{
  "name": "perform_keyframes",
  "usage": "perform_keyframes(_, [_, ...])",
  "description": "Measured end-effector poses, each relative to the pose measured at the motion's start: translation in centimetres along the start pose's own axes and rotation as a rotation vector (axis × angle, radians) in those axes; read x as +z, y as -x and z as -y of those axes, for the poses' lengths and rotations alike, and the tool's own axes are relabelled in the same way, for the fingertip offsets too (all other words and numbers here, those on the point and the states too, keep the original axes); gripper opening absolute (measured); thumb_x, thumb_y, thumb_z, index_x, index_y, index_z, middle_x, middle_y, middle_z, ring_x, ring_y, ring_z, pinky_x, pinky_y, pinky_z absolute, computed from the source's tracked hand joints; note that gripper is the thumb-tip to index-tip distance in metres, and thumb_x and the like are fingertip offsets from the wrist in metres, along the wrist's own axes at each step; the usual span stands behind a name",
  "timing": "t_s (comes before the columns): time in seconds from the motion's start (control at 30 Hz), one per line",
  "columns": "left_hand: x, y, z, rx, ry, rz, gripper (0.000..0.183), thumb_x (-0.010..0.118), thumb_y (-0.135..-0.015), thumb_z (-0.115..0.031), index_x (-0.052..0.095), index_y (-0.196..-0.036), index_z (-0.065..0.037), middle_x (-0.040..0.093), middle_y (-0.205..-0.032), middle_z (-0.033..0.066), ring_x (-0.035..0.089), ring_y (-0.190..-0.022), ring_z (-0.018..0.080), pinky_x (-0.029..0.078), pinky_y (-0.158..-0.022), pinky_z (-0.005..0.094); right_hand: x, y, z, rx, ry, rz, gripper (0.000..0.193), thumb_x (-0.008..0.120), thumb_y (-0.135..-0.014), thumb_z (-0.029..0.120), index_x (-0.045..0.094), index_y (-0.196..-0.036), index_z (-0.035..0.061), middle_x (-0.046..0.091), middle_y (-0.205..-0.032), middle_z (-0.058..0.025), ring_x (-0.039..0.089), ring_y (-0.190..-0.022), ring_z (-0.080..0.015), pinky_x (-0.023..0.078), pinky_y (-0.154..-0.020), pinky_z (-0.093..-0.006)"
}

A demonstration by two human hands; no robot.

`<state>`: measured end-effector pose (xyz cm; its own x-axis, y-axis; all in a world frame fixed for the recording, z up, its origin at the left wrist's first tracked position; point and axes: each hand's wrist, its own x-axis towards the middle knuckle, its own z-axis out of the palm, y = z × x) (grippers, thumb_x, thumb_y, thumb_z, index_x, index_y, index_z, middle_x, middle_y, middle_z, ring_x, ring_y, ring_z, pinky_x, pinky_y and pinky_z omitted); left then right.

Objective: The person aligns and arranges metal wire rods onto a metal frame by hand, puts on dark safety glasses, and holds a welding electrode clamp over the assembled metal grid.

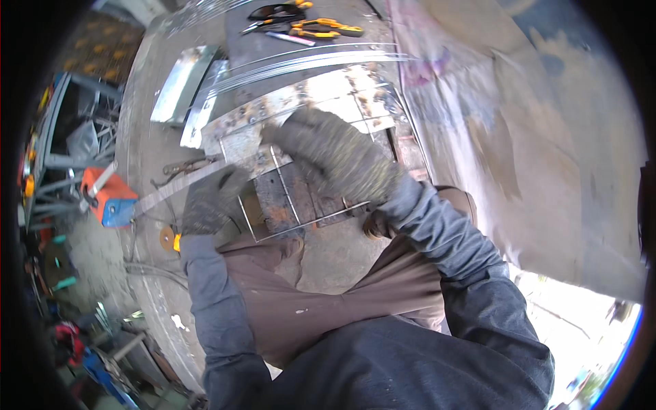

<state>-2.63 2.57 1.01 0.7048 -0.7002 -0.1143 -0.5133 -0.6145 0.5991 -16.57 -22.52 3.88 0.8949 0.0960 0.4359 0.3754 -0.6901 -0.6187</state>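
Observation:
My left hand (210, 199), in a dark knitted glove, is curled at the end of a long flat metal strip (167, 195). The fingertips are partly hidden. My gloved right hand (335, 150) is over a thin wire frame (290, 198), its fingers pointing left and blurred by motion; what they touch is hidden. The frame has a long front wire and several crosswise rods, and its near side stands above my knees. Under its far part lies a scorched, spotted metal plate (249, 116). Dark rusty blocks (273, 205) sit below the near part.
Yellow-handled pliers (324, 27) and a white marker (290, 39) lie at the far side, before long thin rods (314, 58). Bent shiny sheet pieces (183, 85) are far left. An orange-and-blue box (109, 197) stands left; a large stained sheet (506, 137) rises right.

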Motion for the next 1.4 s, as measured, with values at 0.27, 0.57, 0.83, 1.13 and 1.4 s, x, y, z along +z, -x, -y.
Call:
perform_keyframes(0.27, [3.0,5.6,4.5,-0.310,-0.010,0.038,0.051,0.072,-0.095,-0.028,0.053,-0.138,-0.008,0.071,-0.101,0.0131,0.068,-0.093,0.0241,0.054,-0.083,0.0387,1.9,6.3,2.8,0.045,0.225,0.035,0.060,0.073,-0.078,0.013,0.059,-0.135,0.0157,0.063,-0.117,-0.0129,0.065,-0.106,-0.0355,0.053,-0.090,-0.0474])
perform_keyframes(0.57, [6.6,4.4,5.1,-0.271,-0.241,0.173,0.044,0.052,-0.099,-0.038,0.063,-0.121,-0.001,0.062,-0.129,0.0293,0.060,-0.118,0.0465,0.048,-0.098,0.0514,1.9,10.4,2.0,0.063,0.227,0.022,0.055,0.071,-0.082,0.011,0.059,-0.135,0.0161,0.064,-0.120,-0.0150,0.065,-0.110,-0.0375,0.052,-0.094,-0.0491])
perform_keyframes(0.83, [8.6,7.5,5.4,-0.224,0.549,-0.381,0.039,0.065,-0.102,-0.017,0.056,-0.139,-0.009,0.068,-0.117,0.0079,0.069,-0.088,0.0149,0.056,-0.068,0.0264,2.7,10.2,3.1,-0.012,0.137,-0.040,0.058,0.072,-0.081,0.011,0.057,-0.137,0.0148,0.064,-0.121,-0.0151,0.063,-0.112,-0.0394,0.052,-0.095,-0.0485])
perform_keyframes(1.13, [8.6,10.9,5.7,-0.290,1.025,-0.497,0.045,0.049,-0.109,-0.030,0.046,-0.149,-0.010,0.057,-0.142,0.0170,0.059,-0.129,0.0310,0.053,-0.104,0.0434,2.7,10.0,2.5,0.107,0.283,0.106,0.046,0.071,-0.081,0.008,0.064,-0.126,0.0112,0.064,-0.109,-0.0157,0.063,-0.103,-0.0386,0.052,-0.088,-0.0487])
perform_keyframes(1.4, [8.5,7.5,-0.1,-0.506,1.438,-0.803,0.039,0.057,-0.104,-0.032,0.057,-0.135,-0.007,0.065,-0.124,0.0138,0.064,-0.110,0.0272,0.053,-0.095,0.0433,-2.2,14.6,-1.2,0.464,0.445,0.087,0.036,0.063,-0.092,0.005,0.072,-0.124,0.0182,0.069,-0.111,-0.0148,0.066,-0.102,-0.0384,0.053,-0.089,-0.0474])
